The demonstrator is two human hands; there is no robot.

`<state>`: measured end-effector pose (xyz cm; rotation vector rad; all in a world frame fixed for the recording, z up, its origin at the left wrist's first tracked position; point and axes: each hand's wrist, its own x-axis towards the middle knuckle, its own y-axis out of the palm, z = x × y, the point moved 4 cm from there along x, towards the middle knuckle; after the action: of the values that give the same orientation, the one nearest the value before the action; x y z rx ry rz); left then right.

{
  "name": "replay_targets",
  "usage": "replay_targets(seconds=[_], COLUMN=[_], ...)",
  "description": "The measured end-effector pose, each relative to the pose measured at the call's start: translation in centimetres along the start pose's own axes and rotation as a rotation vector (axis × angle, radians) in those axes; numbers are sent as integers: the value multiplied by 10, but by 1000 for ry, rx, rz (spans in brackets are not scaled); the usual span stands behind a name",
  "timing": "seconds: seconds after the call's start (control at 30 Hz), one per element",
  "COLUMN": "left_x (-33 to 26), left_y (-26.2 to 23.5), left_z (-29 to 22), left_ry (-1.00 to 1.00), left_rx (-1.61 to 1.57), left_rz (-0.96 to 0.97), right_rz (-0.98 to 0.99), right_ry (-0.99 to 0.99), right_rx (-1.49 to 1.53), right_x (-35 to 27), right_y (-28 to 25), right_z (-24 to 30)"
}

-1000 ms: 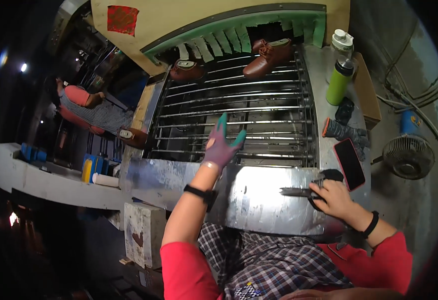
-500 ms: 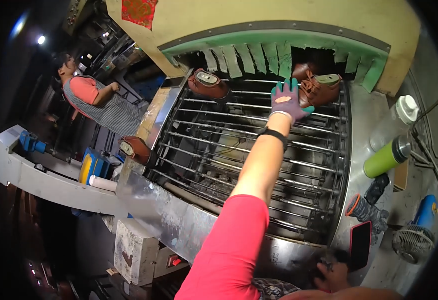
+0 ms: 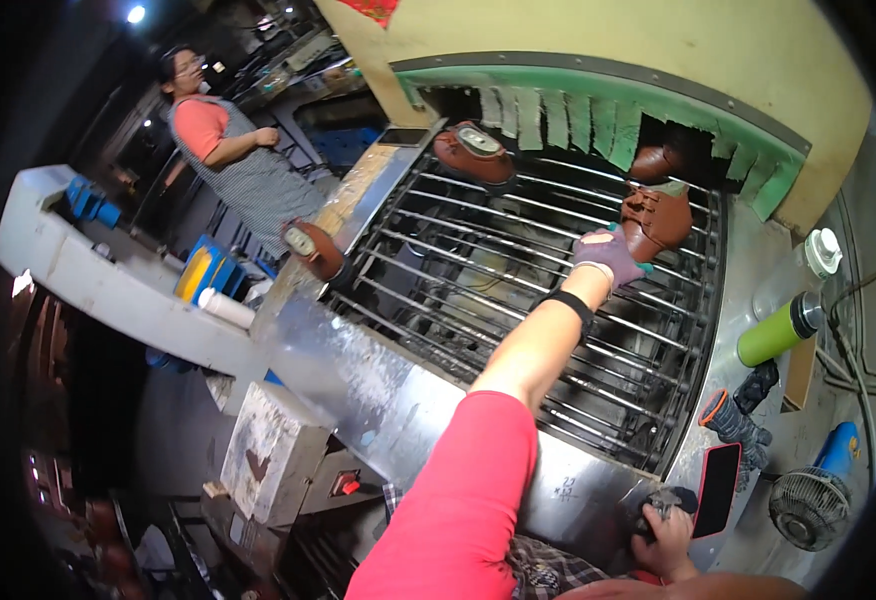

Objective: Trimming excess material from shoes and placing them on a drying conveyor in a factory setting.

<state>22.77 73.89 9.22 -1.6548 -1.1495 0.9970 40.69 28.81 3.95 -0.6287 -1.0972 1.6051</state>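
Head view: gloved left hand (image 3: 606, 256) grips glossy brown leather shoe (image 3: 655, 221).

The gloved left hand (image 3: 608, 256) has reached up the roller grate (image 3: 478, 300) and now grasps the brown shoe (image 3: 655, 218).

Left arm stretched far forward, gloved left hand (image 3: 608, 256) with fingers closed; right hand (image 3: 670, 523) low, fingers curled.
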Motion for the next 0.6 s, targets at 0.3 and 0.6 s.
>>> replay_targets(seconds=[0.3,0.6], left_x=[-273,-552], left_y=[-18,-2], left_z=[55,95], left_ry=[-224,-373], left_rx=[-1650,-2094], left_rz=[589,-41], right_rz=[-158,-99], right_ry=[-37,-78], right_rx=[26,248], right_x=[9,31], right_y=[-8,-19], right_z=[10,33])
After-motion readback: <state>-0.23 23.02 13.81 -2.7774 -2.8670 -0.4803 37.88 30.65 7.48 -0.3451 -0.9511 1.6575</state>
